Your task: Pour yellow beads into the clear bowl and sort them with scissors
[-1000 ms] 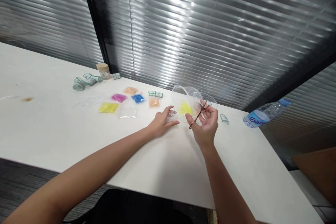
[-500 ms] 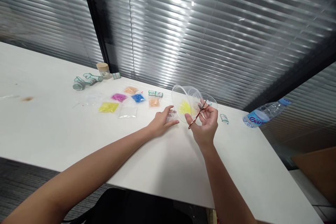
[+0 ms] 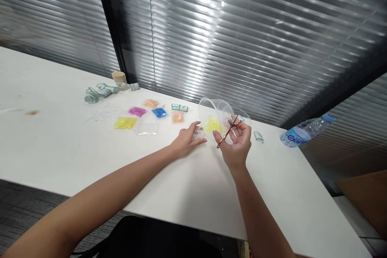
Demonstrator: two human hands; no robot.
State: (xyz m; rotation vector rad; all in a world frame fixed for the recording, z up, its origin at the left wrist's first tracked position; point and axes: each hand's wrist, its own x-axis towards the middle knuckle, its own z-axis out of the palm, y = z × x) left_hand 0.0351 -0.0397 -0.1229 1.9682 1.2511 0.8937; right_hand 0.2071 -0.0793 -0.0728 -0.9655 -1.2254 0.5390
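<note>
My right hand [image 3: 237, 145] holds scissors [image 3: 225, 137] with copper-coloured handles, their blades apart near a tilted clear plastic cup [image 3: 208, 109]. Yellow bits [image 3: 212, 124] lie inside the cup, whose wide rim faces left. Its fingers also lie against the cup's side. My left hand [image 3: 186, 141] is on the table, left of the rim, with thumb and forefinger around a small clear plastic piece [image 3: 198, 134]. Another clear round rim [image 3: 244, 116] shows behind my right fingers.
Small bags of yellow [image 3: 125, 122], purple [image 3: 137, 111], blue [image 3: 159, 113] and orange [image 3: 177, 117] material lie left on the white table [image 3: 75, 145]. Green-white rolls [image 3: 91, 95] and a beige-lidded jar [image 3: 120, 80] stand farther left. A water bottle [image 3: 306, 131] lies right.
</note>
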